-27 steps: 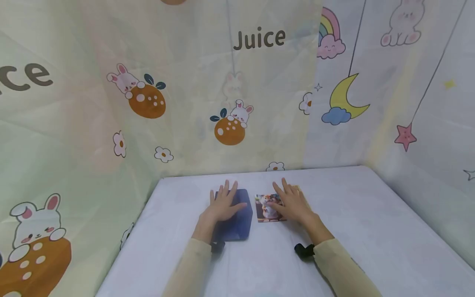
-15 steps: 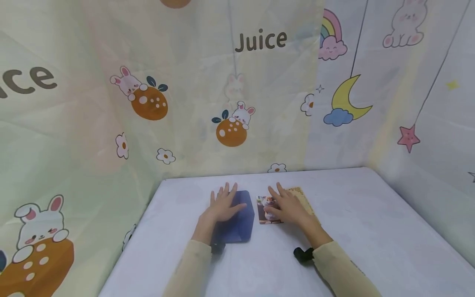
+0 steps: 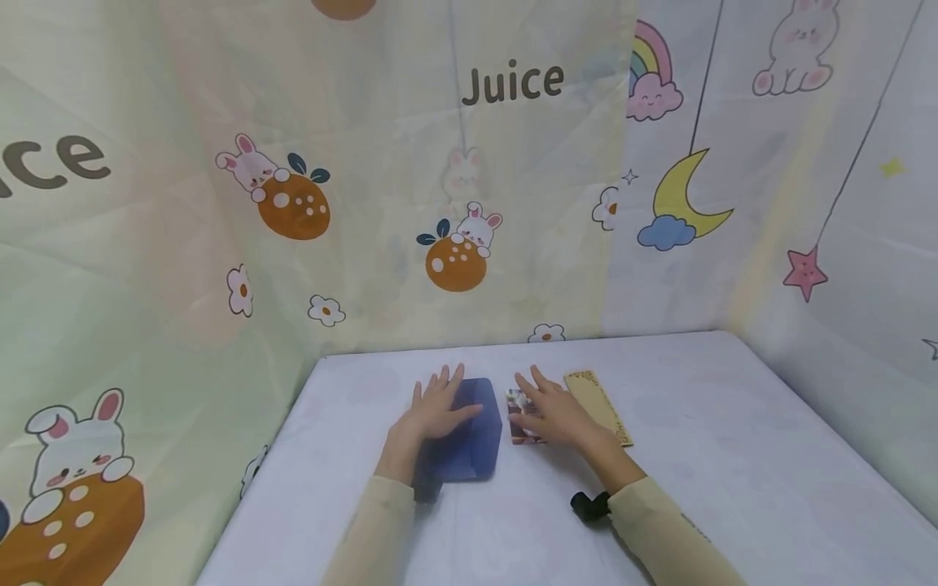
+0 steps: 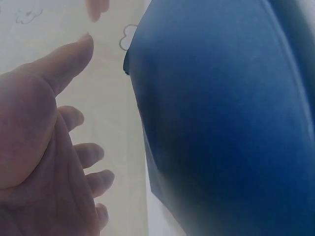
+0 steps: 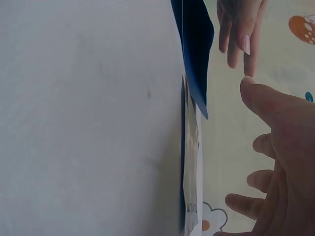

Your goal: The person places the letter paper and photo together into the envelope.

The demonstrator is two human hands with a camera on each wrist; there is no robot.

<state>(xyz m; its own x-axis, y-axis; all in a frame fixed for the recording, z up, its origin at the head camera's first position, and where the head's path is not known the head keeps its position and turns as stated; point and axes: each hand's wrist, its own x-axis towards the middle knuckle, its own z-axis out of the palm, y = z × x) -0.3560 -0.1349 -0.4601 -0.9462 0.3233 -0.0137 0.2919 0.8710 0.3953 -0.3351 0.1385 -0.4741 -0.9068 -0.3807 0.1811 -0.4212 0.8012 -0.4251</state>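
Observation:
My left hand hovers over the left part of a dark blue envelope, fingers spread. In the left wrist view a gap shows between the palm and the blue envelope. My right hand hangs above a small picture card, covering much of it. The print on the card is mostly hidden. Apart from the card and envelope, the hand is seen with its fingers extended in the right wrist view. Right of it lies a tan strip with a patterned border, partly behind the wrist.
All the items lie on a white-covered table. Printed curtains with rabbits, fruit and a moon stand behind and at both sides. A black wrist mount hangs under the right sleeve.
My right hand has shifted left over the picture card, uncovering more of the tan strip. My left hand has stayed almost in place over the envelope.

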